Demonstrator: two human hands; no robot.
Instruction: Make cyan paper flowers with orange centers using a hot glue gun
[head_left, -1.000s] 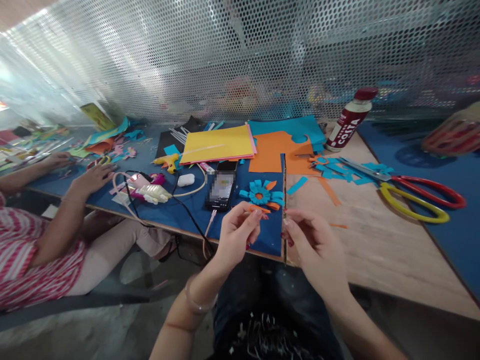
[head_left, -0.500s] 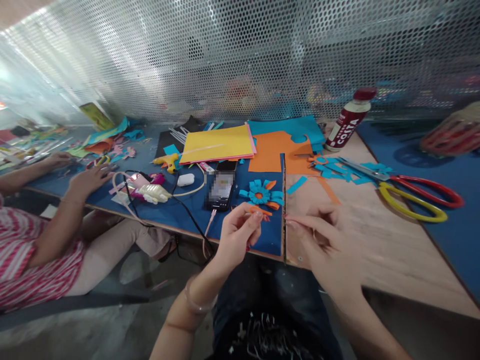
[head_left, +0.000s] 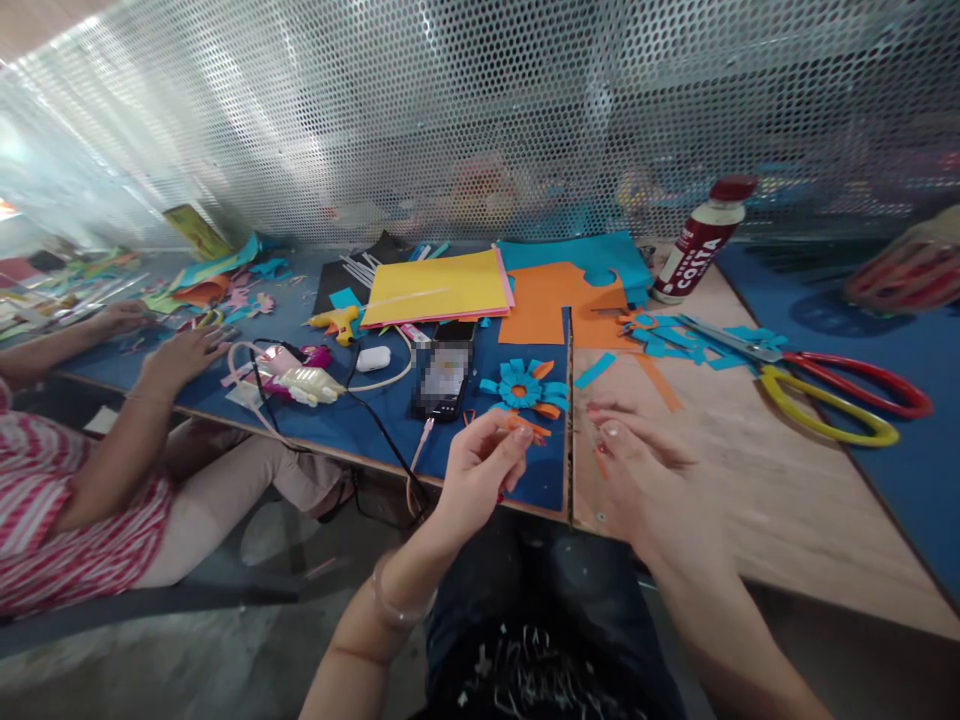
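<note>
Head view: nearest, white writing on a dark shirt (head_left: 529,665), too broken to read. Above it, over the near edge of the worktop (head_left: 795,520), an orange strip (head_left: 531,426) pinched between thumb and finger of the left hand (head_left: 486,465). To its right, blurred, the right hand (head_left: 649,475), fingertips drawn close together beside a thin orange piece (head_left: 601,463); impossible to tell whether gripped.

Just beyond the left fingertips, on the worktop's blue part, a paper flower (head_left: 520,385): looped turquoise petals, small orange centre, orange loops along one side. Left of it, a phone (head_left: 442,385), screen blurred out, with a cable (head_left: 421,450) running to the near edge. Toward the right, large scissors (head_left: 832,400), one handle red, one yellow, blades by turquoise scraps (head_left: 690,345) on bare wood.

Toward the left end, a co-worker's hand (head_left: 184,355) at the worktop. Deeper in, a yellow glue gun (head_left: 337,322), then yellow (head_left: 435,288), orange (head_left: 529,305) and turquoise (head_left: 562,252) sheets. Near the far edge, a bottle (head_left: 701,240) lettered COSTA, white on dark red. Behind everything, a perforated metal screen (head_left: 450,100).
</note>
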